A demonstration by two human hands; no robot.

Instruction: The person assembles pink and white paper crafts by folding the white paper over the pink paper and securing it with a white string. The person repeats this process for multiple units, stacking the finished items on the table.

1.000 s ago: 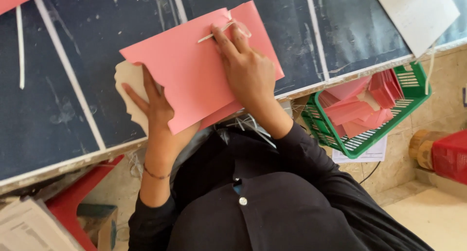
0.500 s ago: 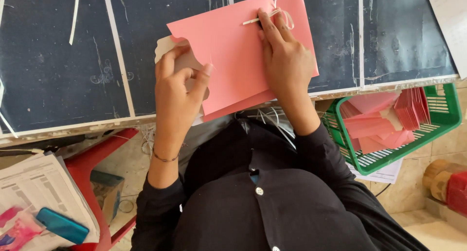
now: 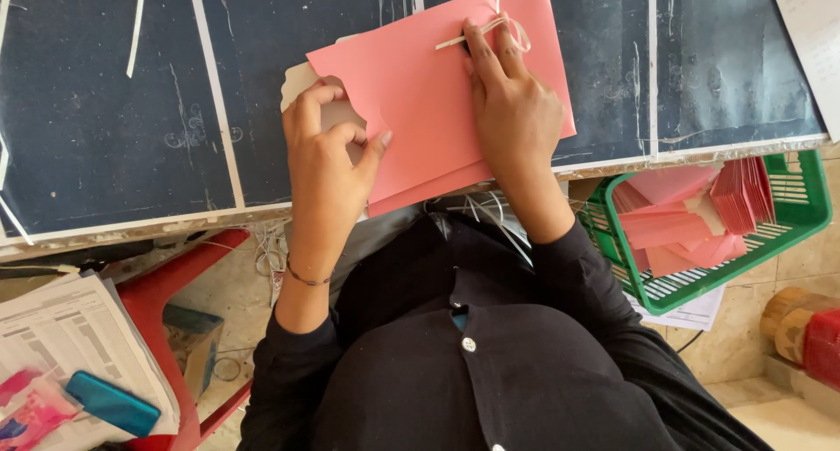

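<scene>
The left hand [image 3: 328,158] pinches the left edge of a pink card folder [image 3: 420,92] between thumb and curled fingers, its grip narrow and closed on the card; just behind those fingers a pale cream sheet [image 3: 302,79] with a scalloped edge peeks out from under the folder. The right hand [image 3: 516,110] lies flat on the folder's upper right part, fingers stretched forward, the index and middle fingertips pressing down a thin white string [image 3: 490,29] that is looped into a bow just beyond them; that grip is open, pressing rather than clasping. The folder rests tilted on the dark blue counter [image 3: 105,136], its lower corner hanging over the near edge between the two wrists. White tape lines [image 3: 214,92] run across the counter to the left of the left hand. Below and to the right of the right wrist, off the counter, a green plastic basket [image 3: 787,232] holds more pink folders. Down to the left of the left forearm stands a red plastic stool [image 3: 171,293], beside printed papers [image 3: 61,328] with a blue phone [image 3: 112,403] lying on them.
</scene>
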